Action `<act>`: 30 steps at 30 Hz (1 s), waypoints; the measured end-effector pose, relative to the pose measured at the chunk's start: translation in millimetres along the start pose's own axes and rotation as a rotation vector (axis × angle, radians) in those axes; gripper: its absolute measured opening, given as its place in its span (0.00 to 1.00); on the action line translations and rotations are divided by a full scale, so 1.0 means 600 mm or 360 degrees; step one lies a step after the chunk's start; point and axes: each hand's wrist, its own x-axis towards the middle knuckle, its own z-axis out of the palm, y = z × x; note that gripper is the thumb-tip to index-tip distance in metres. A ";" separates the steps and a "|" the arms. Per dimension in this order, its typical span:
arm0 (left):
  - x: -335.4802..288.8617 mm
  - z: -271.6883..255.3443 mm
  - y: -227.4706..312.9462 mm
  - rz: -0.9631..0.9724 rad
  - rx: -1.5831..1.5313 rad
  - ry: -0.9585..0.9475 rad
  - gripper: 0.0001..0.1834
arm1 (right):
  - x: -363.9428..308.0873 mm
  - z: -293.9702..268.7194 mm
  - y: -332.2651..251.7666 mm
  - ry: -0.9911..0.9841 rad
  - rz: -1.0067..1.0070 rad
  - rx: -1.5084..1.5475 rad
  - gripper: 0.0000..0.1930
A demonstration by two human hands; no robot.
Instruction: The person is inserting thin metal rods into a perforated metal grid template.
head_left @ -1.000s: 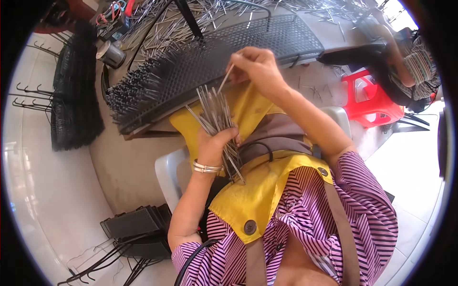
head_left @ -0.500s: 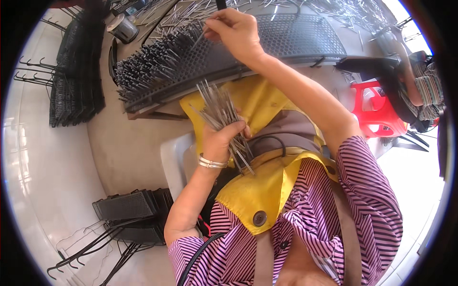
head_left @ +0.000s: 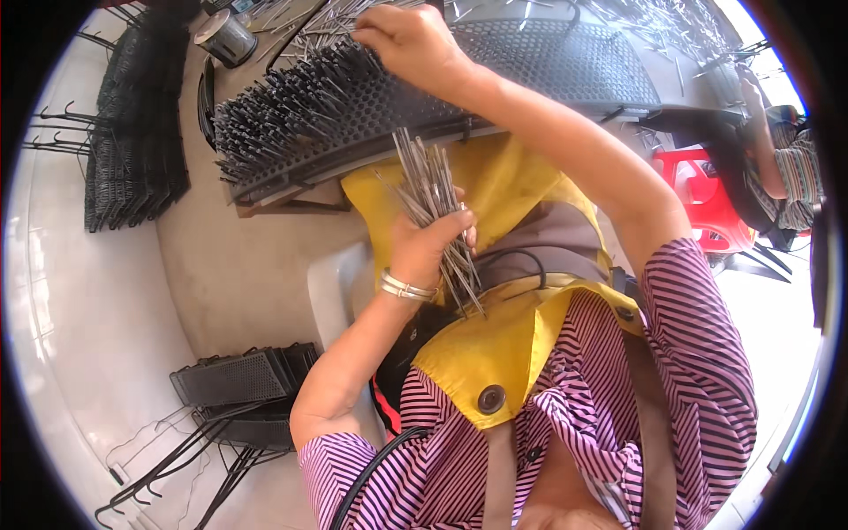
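My left hand (head_left: 426, 252) is wrapped round a bundle of thin grey metal rods (head_left: 430, 181), held upright and fanned above my lap. Ahead of it lies a long black perforated rack (head_left: 556, 75) with rows of round holes. Dark rods (head_left: 283, 115) stand packed in the holes over its left part. My right hand (head_left: 411, 44) is raised above the rack, beside the standing rods. Its fingers are pinched together near their far edge; whatever is between the fingertips cannot be made out. A yellow apron (head_left: 495, 177) covers my lap below the rack.
A metal can (head_left: 227, 40) stands at the far left of the table. Loose rods (head_left: 654, 26) are scattered along the back. Black racks with hooks (head_left: 137, 132) stand at left, more racks (head_left: 234, 380) lower left. At right are a red plastic stool (head_left: 698, 190) and another person's sleeve (head_left: 795, 168).
My right hand has shifted up and slightly left over the rack; the rod that showed below its fingers is no longer visible. The left hand still grips its bundle, slightly further right.
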 end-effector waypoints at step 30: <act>-0.002 -0.007 -0.001 0.0077 -0.0110 -0.0102 0.14 | 0.046 -0.007 -0.043 -0.1232 -0.0083 -0.0759 0.15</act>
